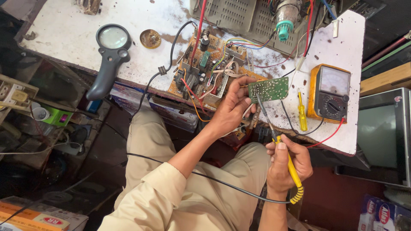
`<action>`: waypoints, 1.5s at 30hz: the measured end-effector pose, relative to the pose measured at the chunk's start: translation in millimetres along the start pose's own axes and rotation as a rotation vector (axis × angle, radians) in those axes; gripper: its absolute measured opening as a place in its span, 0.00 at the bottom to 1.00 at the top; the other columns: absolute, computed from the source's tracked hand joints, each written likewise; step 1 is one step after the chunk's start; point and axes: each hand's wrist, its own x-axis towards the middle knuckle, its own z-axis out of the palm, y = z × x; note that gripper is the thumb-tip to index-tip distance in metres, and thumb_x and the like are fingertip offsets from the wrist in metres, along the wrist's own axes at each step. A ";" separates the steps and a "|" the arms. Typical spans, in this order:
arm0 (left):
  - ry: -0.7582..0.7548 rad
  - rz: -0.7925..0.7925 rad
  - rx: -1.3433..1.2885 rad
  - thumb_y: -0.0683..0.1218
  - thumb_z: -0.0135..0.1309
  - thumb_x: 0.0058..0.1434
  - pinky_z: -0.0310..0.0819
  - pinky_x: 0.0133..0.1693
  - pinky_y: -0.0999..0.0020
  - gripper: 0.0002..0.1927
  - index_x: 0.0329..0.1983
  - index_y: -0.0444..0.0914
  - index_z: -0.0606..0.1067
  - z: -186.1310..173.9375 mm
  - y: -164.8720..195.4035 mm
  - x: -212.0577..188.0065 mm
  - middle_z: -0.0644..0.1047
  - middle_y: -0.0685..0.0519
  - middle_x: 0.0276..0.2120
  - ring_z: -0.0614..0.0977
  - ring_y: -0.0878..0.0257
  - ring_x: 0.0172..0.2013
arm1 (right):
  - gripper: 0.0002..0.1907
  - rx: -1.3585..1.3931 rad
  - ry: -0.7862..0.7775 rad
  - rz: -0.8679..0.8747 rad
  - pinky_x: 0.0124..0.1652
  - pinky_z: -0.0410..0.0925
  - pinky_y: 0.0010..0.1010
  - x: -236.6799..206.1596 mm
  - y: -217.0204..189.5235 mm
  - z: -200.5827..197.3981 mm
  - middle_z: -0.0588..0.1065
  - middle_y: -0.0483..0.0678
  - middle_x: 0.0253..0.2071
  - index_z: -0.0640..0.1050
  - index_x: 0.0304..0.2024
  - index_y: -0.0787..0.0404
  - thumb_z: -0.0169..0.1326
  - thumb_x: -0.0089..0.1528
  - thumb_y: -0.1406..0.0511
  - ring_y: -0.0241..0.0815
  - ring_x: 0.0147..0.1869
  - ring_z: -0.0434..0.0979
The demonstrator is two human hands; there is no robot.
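Two bare hands are seen at work over the front edge of a stained white workbench [77,34]. A small green circuit board [269,89] is pinched at its left edge by the left hand [231,109], thumb on top and fingers curled beneath, so that the board juts out to the right of the grip, just above the bench edge. A yellow-handled soldering iron [282,149] is gripped pen-fashion in the right hand [287,164], closed firmly round the handle; its dark shaft is slanted up and to the left, and its tip is laid against the lower left part of the green board, close beside the left fingertips. A black cord is trailed from the handle's end across the lap. Behind the left hand a larger brown circuit board [205,70] with coloured wires is lain on the bench. An orange analogue multimeter [329,92] and a small yellow screwdriver [302,113] are placed to the right, a black magnifying glass [109,55] to the left.
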 end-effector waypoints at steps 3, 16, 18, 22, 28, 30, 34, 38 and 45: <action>0.007 -0.006 0.000 0.31 0.38 0.71 0.69 0.36 0.76 0.25 0.70 0.38 0.56 0.4 -1.1 -0.4 0.73 0.51 0.49 0.73 0.70 0.37 | 0.07 0.005 -0.016 -0.027 0.33 0.69 0.21 1.1 1.5 1.5 0.79 0.53 0.33 0.77 0.47 0.69 0.53 0.69 0.70 0.34 0.32 0.76; 0.002 -0.001 -0.001 0.31 0.39 0.71 0.69 0.37 0.75 0.25 0.70 0.38 0.56 0.8 -2.5 0.7 0.73 0.51 0.49 0.73 0.70 0.37 | 0.07 -0.005 -0.002 -0.022 0.33 0.68 0.21 2.1 -1.1 2.9 0.79 0.53 0.32 0.77 0.47 0.69 0.53 0.69 0.70 0.33 0.29 0.74; 0.000 0.005 -0.001 0.31 0.39 0.71 0.69 0.36 0.75 0.26 0.70 0.38 0.56 0.2 -2.8 0.6 0.73 0.51 0.49 0.73 0.70 0.37 | 0.07 -0.003 -0.006 -0.030 0.33 0.68 0.21 2.6 -1.1 4.3 0.79 0.53 0.32 0.77 0.47 0.69 0.53 0.69 0.70 0.33 0.29 0.74; 0.003 0.002 -0.004 0.31 0.39 0.71 0.69 0.37 0.75 0.25 0.70 0.38 0.56 -0.5 -4.6 0.7 0.73 0.51 0.50 0.73 0.70 0.37 | 0.08 -0.011 -0.011 -0.025 0.33 0.69 0.21 1.7 -0.9 5.1 0.79 0.53 0.33 0.77 0.47 0.70 0.54 0.69 0.70 0.33 0.29 0.74; -0.007 0.012 -0.009 0.31 0.39 0.72 0.68 0.36 0.75 0.26 0.71 0.39 0.56 -1.3 -6.5 0.4 0.73 0.51 0.49 0.73 0.70 0.37 | 0.09 -0.067 -0.019 -0.072 0.38 0.73 0.24 1.1 -0.3 4.2 0.79 0.53 0.34 0.78 0.48 0.71 0.54 0.70 0.69 0.35 0.34 0.78; -0.007 0.015 -0.011 0.31 0.38 0.72 0.68 0.36 0.75 0.26 0.71 0.39 0.56 -1.1 -6.9 0.6 0.73 0.51 0.49 0.73 0.70 0.37 | 0.09 -0.079 -0.020 -0.077 0.39 0.73 0.24 -0.1 -0.1 3.7 0.79 0.53 0.35 0.78 0.49 0.71 0.55 0.70 0.69 0.36 0.35 0.79; -0.006 0.013 -0.014 0.31 0.38 0.71 0.68 0.36 0.75 0.26 0.71 0.39 0.56 -0.9 -6.8 0.2 0.73 0.51 0.49 0.73 0.70 0.37 | 0.09 -0.069 -0.020 -0.080 0.40 0.74 0.24 -0.1 0.8 3.7 0.79 0.53 0.36 0.78 0.49 0.72 0.55 0.69 0.69 0.36 0.35 0.79; -0.006 0.016 -0.005 0.31 0.39 0.71 0.69 0.36 0.75 0.26 0.71 0.39 0.56 -1.2 -6.3 0.2 0.73 0.51 0.49 0.73 0.70 0.37 | 0.09 -0.094 -0.027 -0.098 0.40 0.74 0.24 -0.5 -2.8 5.7 0.79 0.53 0.37 0.78 0.49 0.71 0.56 0.69 0.71 0.37 0.37 0.80; 0.001 0.004 -0.025 0.31 0.39 0.71 0.69 0.36 0.76 0.26 0.70 0.39 0.56 -0.8 -6.1 0.8 0.73 0.51 0.50 0.74 0.70 0.37 | 0.09 -0.310 -0.118 -0.308 0.37 0.71 0.21 3.3 -22.5 11.5 0.78 0.51 0.35 0.80 0.48 0.68 0.58 0.65 0.74 0.35 0.36 0.78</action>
